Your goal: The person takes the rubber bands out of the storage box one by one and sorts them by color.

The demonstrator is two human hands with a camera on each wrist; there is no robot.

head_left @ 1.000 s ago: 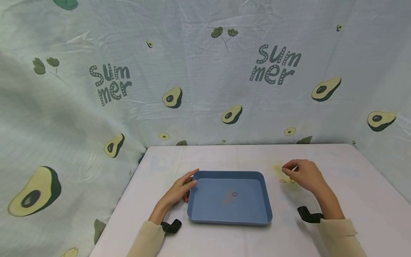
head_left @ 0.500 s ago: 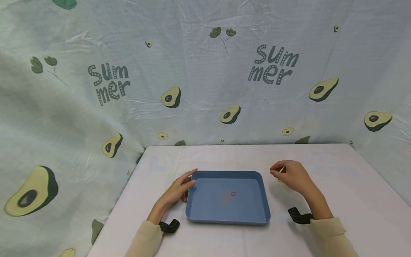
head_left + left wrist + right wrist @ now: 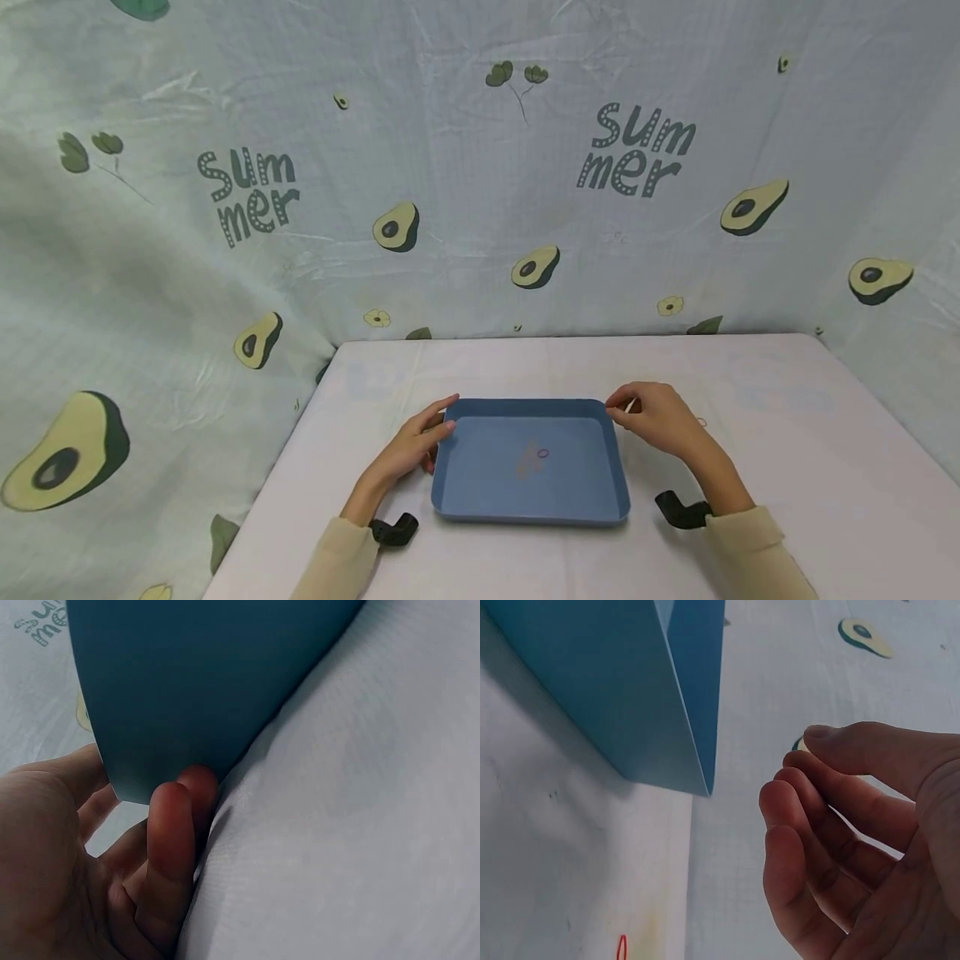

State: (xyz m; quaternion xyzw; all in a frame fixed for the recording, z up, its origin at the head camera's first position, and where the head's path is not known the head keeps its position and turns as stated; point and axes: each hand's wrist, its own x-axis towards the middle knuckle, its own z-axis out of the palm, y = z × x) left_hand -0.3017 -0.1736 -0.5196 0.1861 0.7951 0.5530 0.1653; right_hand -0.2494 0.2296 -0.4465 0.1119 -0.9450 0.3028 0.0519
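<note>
A shallow blue tray [image 3: 531, 515] stands at the middle of the table, with a small red rubber band [image 3: 543, 453] and several pale orange ones inside. My left hand [image 3: 408, 446] holds its left side, thumb over the rim and other fingers against the outer wall; the left wrist view shows two fingertips [image 3: 171, 817] at that wall. By the tray's back right corner, my right hand [image 3: 656, 415] has thumb and index fingertip together, its other fingers curled. I cannot tell whether a small thing sits between those fingertips.
A loose red rubber band [image 3: 622, 948] lies on the table right of the tray; in the head view a rubber band [image 3: 702, 422] shows beside the right wrist. A cloth with avocado prints [image 3: 532, 267] hangs behind the white-covered table [image 3: 510, 558].
My right hand has moved left from above the loose rubber bands to the tray's right rim. My left hand stays at the tray's left side.
</note>
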